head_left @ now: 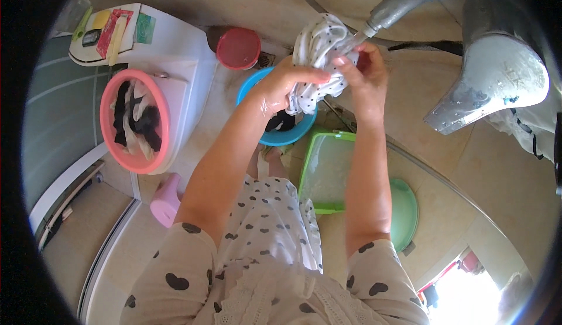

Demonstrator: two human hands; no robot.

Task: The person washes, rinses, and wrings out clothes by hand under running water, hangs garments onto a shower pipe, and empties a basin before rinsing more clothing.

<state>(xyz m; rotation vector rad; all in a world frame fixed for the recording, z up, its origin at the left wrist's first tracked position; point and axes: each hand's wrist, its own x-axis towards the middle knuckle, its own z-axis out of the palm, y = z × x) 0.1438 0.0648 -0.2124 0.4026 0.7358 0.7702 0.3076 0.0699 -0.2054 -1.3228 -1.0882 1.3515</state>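
Bunched-up white cloth with small dark dots (319,44) hangs between my hands, close under a grey spout (398,9). Clear water runs from the spout's tip onto the cloth. My left hand (287,82) grips the left side of the bundle, its thumb lying across the front. On the other side, my right hand (364,79) pinches the cloth beside the stream; its fingertips are partly hidden. Below stands a blue basin (304,132) with dark fabric (282,122) in it. My left wrist is wet.
At left, a pink basin (106,123) of black and pale clothes rests on a white toilet (190,50). A red round tub (239,47), a green-rimmed basket (304,170), a green basin (404,214) and a pink plastic object (165,202) surround me. A large grey fixture (497,79) juts in at right.
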